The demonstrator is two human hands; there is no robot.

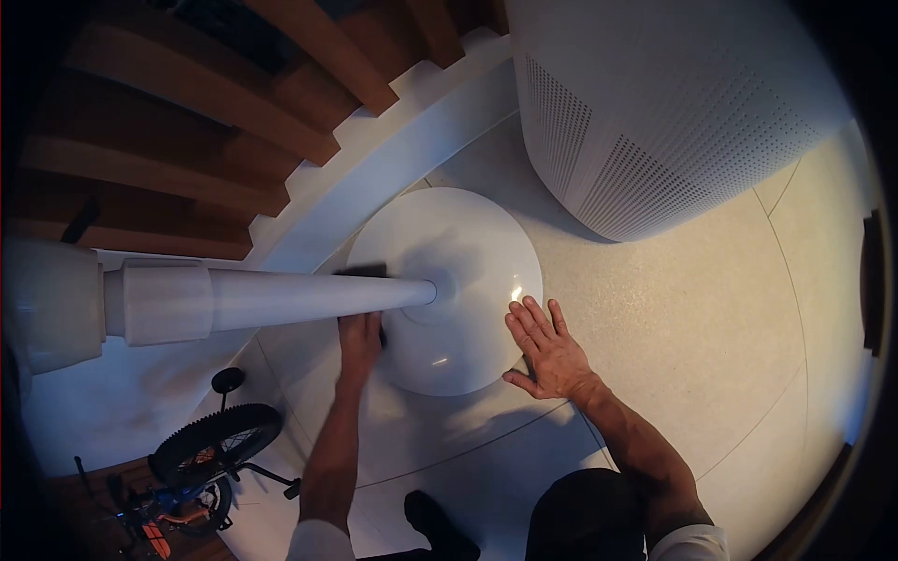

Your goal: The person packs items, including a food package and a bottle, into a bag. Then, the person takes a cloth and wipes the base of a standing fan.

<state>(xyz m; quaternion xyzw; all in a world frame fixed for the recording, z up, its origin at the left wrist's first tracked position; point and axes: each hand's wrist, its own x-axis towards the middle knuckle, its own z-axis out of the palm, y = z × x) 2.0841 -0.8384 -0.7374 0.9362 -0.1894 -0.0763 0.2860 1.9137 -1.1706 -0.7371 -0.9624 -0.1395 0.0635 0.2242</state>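
A white stand with a round glossy base (477, 234) stands on the floor, and its white pole (309, 297) rises toward the left of the view. My left hand (359, 341) reaches to the left side of the base, its fingers mostly hidden behind the pole. A dark cloth-like piece (363, 271) is at that hand and shows on both sides of the pole. My right hand (547, 352) is open at the base's right edge, palm down with fingers stretched out. Its fingertips overlap the rim; whether they press on it I cannot tell.
A tall white cabinet-like body with perforated sides (655, 140) stands at the upper right. Wooden slats (206, 112) on a curved white ledge (374, 168) line the upper left. A small bicycle (215, 449) is at the lower left. Pale tiles (692, 309) cover the floor.
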